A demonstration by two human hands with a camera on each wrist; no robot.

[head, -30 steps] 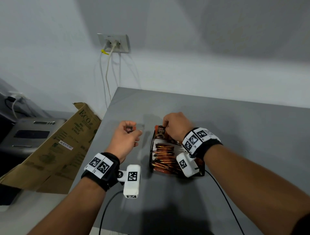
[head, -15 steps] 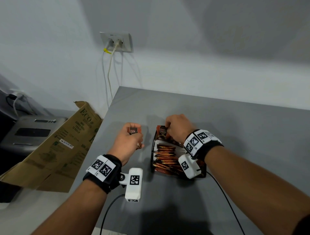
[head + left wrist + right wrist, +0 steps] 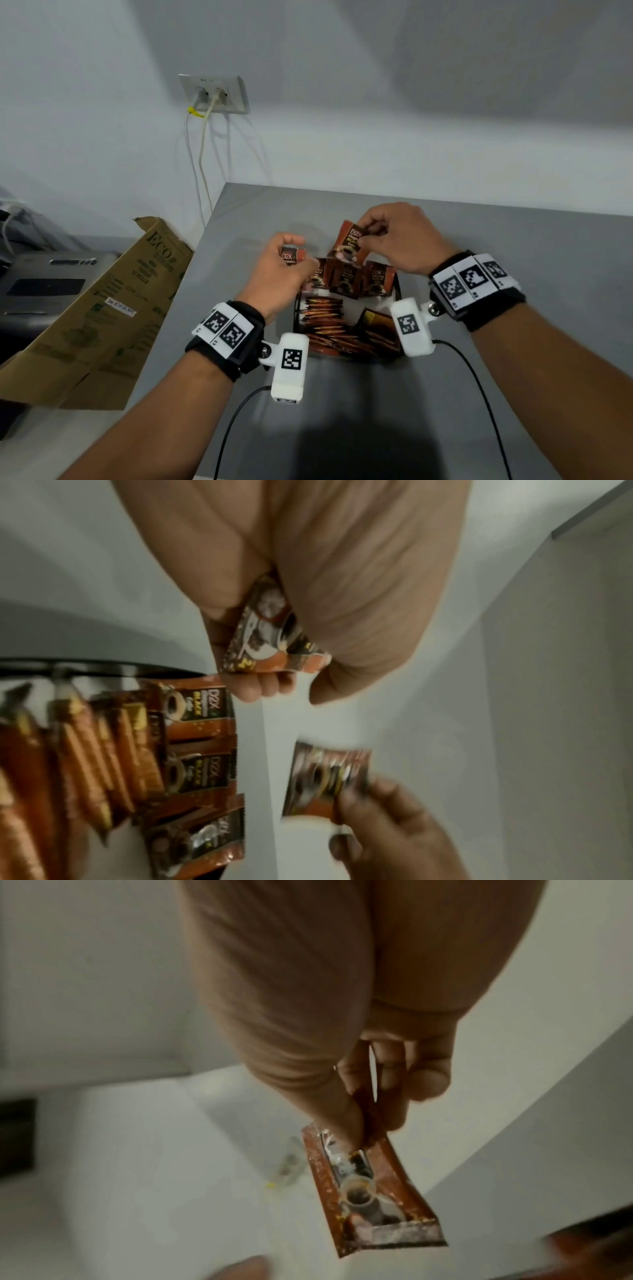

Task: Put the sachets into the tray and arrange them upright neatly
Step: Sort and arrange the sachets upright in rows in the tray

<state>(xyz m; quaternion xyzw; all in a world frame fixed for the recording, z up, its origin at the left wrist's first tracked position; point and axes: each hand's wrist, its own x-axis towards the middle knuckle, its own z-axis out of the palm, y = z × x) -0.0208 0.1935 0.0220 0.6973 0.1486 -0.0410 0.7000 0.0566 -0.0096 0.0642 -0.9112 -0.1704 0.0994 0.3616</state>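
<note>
A black wire tray (image 3: pixel 297 310) on the grey table holds several orange-brown sachets (image 3: pixel 323 317), some standing at its far end. My left hand (image 3: pixel 281 270) grips one sachet (image 3: pixel 294 256) just left of the tray's far end; the left wrist view shows that sachet (image 3: pixel 274 631) between fingers and palm. My right hand (image 3: pixel 394 240) pinches the top corner of another sachet (image 3: pixel 351 241), lifted above the tray's far end. In the right wrist view this sachet (image 3: pixel 369 1185) hangs from my fingertips (image 3: pixel 349 1123).
A flattened cardboard box (image 3: pixel 102 308) leans off the table's left edge beside a grey machine (image 3: pixel 44 284). A wall socket (image 3: pixel 215 94) with hanging cables is behind. Grey tabletop (image 3: pixel 513 274) stretches to the right of the tray.
My right hand has lifted a sachet up out of the tray's far end. My left hand, still holding its sachet, has moved right toward the tray.
</note>
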